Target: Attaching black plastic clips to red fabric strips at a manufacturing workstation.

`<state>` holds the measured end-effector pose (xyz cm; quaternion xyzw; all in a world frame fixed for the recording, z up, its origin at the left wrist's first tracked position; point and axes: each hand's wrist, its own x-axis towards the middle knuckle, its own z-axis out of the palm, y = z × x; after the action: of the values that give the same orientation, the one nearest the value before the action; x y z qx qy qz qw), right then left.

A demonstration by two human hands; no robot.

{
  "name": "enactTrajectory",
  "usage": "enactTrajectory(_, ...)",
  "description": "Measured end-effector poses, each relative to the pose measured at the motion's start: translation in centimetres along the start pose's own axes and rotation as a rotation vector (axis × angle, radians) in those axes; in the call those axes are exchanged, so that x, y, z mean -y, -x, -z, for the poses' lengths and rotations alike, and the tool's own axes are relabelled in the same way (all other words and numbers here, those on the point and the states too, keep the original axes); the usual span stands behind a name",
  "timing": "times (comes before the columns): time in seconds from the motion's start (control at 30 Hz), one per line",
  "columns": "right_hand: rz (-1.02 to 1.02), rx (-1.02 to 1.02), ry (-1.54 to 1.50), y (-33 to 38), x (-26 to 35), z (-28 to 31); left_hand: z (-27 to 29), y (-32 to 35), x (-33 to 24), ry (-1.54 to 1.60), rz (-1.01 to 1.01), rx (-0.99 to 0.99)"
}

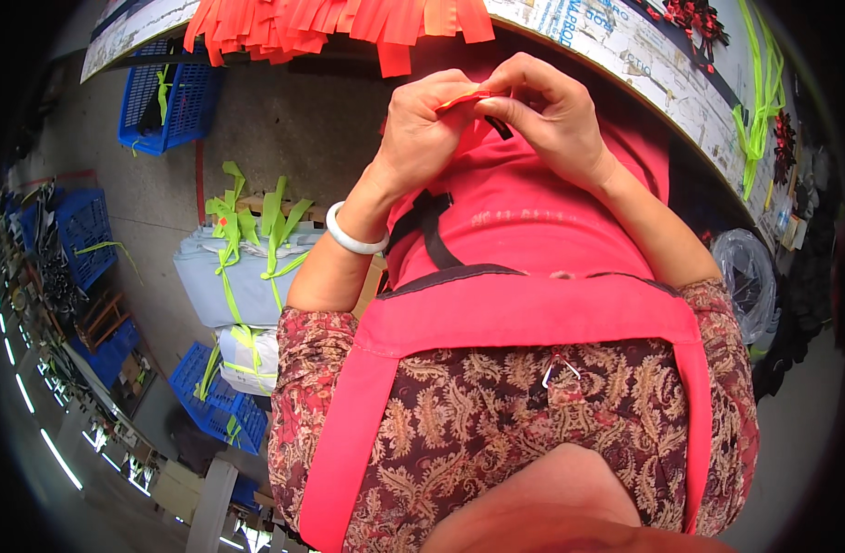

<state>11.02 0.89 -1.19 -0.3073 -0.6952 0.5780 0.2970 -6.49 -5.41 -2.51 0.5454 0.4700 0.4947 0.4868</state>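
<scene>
We hold a small orange strip (457,100) up between both hands, over our red apron (542,207) and just on the near side of the table (685,106). Our left hand (418,124) is curled, its fingers closed narrowly on the strip's left part. Our right hand (556,115) comes in from the right, with thumb and forefinger pinched together at the strip's right end. A short black piece (499,128) hangs just below the pinch; we cannot tell whether it is joined to the strip.

We judge that the step in hand is fine fingertip work on this one strip, with the left hand steadying it and the right hand working its end. The next move, in our judgement, calls for a firm left grip and a small, careful action from the right fingers, because a loose pinch could let the soft strip slip or twist.

On the table's far edge, a row of orange strips (340,23) hangs over, well within our reach.
</scene>
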Motion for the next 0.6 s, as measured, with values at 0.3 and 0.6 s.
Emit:
enactTrajectory(0.3, 0.052, 0.019, 0.034, 0.2, 1.5, -0.3, -0.1, -0.1, 0.6, -0.006, -0.024, 0.048)
enactTrajectory(0.6, 0.070, -0.043, 0.060, 0.6, -0.1, -0.3, -0.2, 0.1, 0.0, 0.024, 0.111, 0.014)
